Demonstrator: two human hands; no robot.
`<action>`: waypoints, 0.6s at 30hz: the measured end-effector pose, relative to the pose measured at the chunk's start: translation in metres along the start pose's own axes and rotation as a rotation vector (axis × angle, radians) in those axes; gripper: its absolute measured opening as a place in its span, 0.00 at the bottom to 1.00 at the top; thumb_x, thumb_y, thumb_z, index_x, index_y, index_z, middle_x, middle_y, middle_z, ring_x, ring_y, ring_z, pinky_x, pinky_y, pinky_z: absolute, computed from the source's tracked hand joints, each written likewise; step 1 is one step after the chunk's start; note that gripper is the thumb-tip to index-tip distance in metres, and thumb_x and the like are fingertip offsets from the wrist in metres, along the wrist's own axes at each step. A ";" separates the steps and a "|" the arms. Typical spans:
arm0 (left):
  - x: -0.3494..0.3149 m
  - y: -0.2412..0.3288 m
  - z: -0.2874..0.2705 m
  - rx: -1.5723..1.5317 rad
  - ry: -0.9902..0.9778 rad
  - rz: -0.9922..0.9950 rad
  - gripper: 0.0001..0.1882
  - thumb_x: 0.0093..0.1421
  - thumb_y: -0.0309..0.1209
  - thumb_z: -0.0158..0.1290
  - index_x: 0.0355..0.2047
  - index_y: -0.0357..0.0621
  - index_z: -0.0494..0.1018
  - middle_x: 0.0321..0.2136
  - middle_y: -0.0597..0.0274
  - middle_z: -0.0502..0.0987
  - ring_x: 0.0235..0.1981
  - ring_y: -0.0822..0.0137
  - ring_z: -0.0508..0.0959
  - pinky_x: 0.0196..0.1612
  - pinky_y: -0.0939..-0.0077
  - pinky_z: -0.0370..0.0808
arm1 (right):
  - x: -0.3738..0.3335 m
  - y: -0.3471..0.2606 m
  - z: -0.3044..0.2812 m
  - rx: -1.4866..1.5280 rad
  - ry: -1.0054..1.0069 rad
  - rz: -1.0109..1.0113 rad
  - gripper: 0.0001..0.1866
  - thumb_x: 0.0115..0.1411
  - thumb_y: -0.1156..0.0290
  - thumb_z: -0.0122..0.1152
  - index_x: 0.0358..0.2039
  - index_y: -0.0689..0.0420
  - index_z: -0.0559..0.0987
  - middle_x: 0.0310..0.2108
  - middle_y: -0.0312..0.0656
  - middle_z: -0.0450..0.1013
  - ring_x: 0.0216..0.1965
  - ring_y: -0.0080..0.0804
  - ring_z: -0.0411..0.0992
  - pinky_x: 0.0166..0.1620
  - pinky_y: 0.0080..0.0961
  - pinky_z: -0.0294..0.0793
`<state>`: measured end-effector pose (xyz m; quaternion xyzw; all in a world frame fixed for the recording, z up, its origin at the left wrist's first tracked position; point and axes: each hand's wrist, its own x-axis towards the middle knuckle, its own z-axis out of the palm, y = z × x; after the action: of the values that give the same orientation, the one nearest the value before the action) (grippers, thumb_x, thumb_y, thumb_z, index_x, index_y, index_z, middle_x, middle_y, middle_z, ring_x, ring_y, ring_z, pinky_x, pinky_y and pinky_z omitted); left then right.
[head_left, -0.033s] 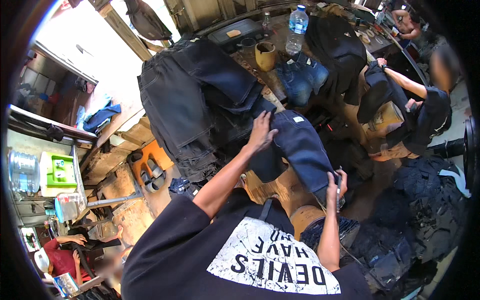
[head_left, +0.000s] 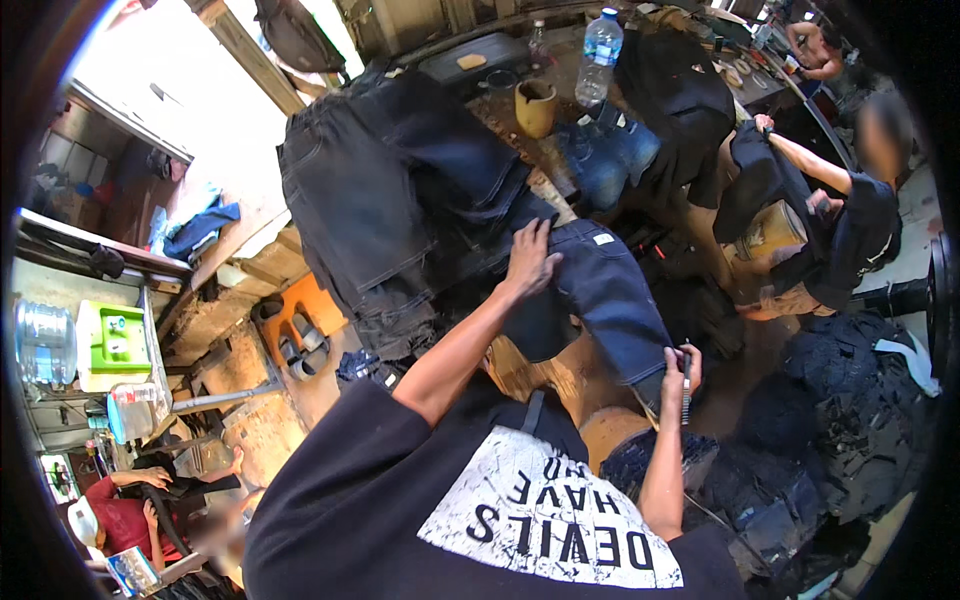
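Note:
A pair of dark blue denim shorts [head_left: 610, 295] with a small white label is stretched out in front of me. My left hand [head_left: 532, 258] lies on the upper end of the garment with its fingers extended. At the lower hem, my right hand [head_left: 682, 368] is closed round a slim dark tool with a ridged side [head_left: 686, 395]. Its exact kind is hard to make out. The right fingertips are at the hem, but whether they also pinch the cloth I cannot tell. To the left of the shorts lies a heap of similar dark denim shorts [head_left: 355, 200].
Behind the shorts stand a water bottle [head_left: 598, 60] and a yellowish cup [head_left: 535, 108], near blue denim [head_left: 605, 160]. Dark garments [head_left: 830, 420] pile up at right. A person [head_left: 845, 200] sits at the far right, another [head_left: 125, 510] at lower left. Sandals [head_left: 305, 345] lie at left.
The right hand with its tool has shifted very slightly right and up along with the hem. The left hand stays on the denim. The whole view has moved a little.

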<state>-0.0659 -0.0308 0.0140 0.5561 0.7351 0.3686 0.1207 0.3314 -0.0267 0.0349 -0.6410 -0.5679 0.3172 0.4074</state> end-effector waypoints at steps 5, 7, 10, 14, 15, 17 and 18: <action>0.025 -0.013 0.011 0.144 -0.109 -0.010 0.40 0.49 0.47 0.75 0.59 0.40 0.78 0.67 0.44 0.65 0.69 0.41 0.62 0.67 0.43 0.64 | 0.015 0.032 -0.001 0.036 -0.193 -0.162 0.19 0.58 0.75 0.78 0.47 0.57 0.80 0.41 0.38 0.80 0.44 0.31 0.77 0.55 0.32 0.76; 0.034 -0.011 -0.008 0.300 -0.201 -0.006 0.41 0.48 0.54 0.74 0.54 0.39 0.77 0.63 0.44 0.68 0.67 0.39 0.63 0.67 0.40 0.65 | 0.022 0.036 0.009 -0.091 -0.168 -0.069 0.18 0.59 0.74 0.78 0.47 0.56 0.80 0.41 0.36 0.79 0.44 0.31 0.77 0.55 0.30 0.75; 0.025 -0.008 -0.023 0.158 -0.052 0.431 0.36 0.51 0.57 0.72 0.47 0.39 0.77 0.51 0.48 0.79 0.58 0.47 0.74 0.62 0.54 0.70 | 0.017 0.056 -0.003 -0.009 -0.046 -0.016 0.16 0.61 0.77 0.76 0.47 0.55 0.79 0.38 0.31 0.75 0.42 0.23 0.72 0.50 0.24 0.74; -0.039 0.024 0.019 0.036 -0.157 0.442 0.28 0.56 0.56 0.68 0.43 0.46 0.77 0.37 0.59 0.82 0.43 0.54 0.81 0.49 0.54 0.73 | 0.001 0.117 -0.107 0.017 -0.068 0.078 0.14 0.62 0.80 0.74 0.45 0.55 0.80 0.37 0.30 0.75 0.39 0.21 0.72 0.48 0.22 0.74; -0.056 0.042 0.039 -0.019 -0.163 0.420 0.25 0.57 0.54 0.68 0.41 0.48 0.77 0.36 0.58 0.81 0.41 0.53 0.81 0.46 0.54 0.74 | 0.000 0.134 -0.137 0.018 -0.091 0.038 0.13 0.62 0.80 0.73 0.45 0.55 0.81 0.37 0.30 0.76 0.39 0.22 0.72 0.47 0.22 0.74; -0.084 0.100 0.090 -0.062 -0.250 0.396 0.24 0.58 0.51 0.68 0.39 0.46 0.74 0.34 0.55 0.80 0.39 0.49 0.82 0.44 0.52 0.75 | 0.003 0.159 -0.197 -0.277 -0.016 0.056 0.11 0.62 0.79 0.72 0.43 0.55 0.82 0.36 0.32 0.77 0.38 0.26 0.73 0.47 0.25 0.75; -0.095 0.140 0.116 -0.156 -0.281 0.317 0.23 0.57 0.49 0.68 0.39 0.46 0.73 0.35 0.54 0.81 0.43 0.48 0.83 0.47 0.53 0.76 | 0.018 0.166 -0.224 -0.402 0.056 -0.018 0.10 0.62 0.78 0.71 0.43 0.56 0.83 0.37 0.35 0.79 0.39 0.28 0.75 0.47 0.28 0.76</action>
<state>0.1377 -0.0544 0.0050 0.6997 0.5837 0.3575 0.2049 0.6073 -0.0492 -0.0058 -0.7128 -0.6140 0.1761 0.2898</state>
